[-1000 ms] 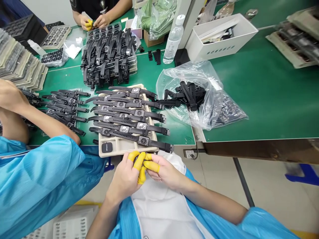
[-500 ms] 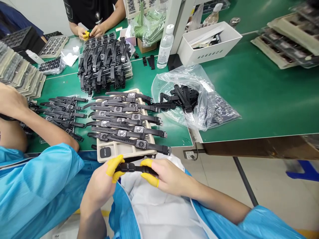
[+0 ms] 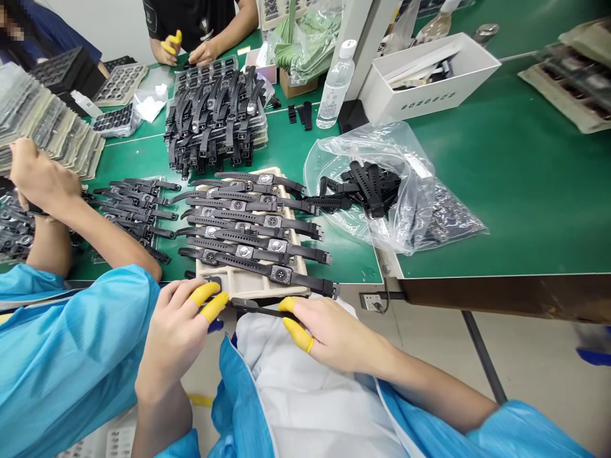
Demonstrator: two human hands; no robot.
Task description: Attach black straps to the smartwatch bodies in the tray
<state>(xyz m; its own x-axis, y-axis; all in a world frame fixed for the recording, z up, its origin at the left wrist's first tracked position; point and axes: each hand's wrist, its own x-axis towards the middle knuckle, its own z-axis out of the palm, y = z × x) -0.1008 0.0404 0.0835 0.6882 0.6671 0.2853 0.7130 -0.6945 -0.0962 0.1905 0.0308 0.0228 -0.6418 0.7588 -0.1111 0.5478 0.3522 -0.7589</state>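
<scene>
My right hand (image 3: pixel 329 334), with yellow finger cots on thumb and forefinger, pinches a black smartwatch (image 3: pixel 251 306) by its strap end. The watch is turned edge-on and points left, above my lap at the table's edge. Just left of its far end, my left hand (image 3: pixel 179 327) has two yellow-covered fingers slightly apart, holding nothing that I can see. Behind that hand, a dark square piece (image 3: pixel 216 280) partly shows in the near corner of a beige tray (image 3: pixel 243 286). Rows of black smartwatches (image 3: pixel 279 274) lie face down across the tray.
A clear plastic bag (image 3: pixel 415 216) with black straps lies right of the tray. Behind are stacked trays of watches (image 3: pixel 214 121), a water bottle (image 3: pixel 337 86) and a white box (image 3: pixel 429 95). A co-worker's hands (image 3: pixel 48 181) work at left; another person sits across.
My left hand has let go of the smartwatch and shifted left, while my right hand keeps hold. The watch has turned from face-visible to edge-on. The view has shifted slightly.
</scene>
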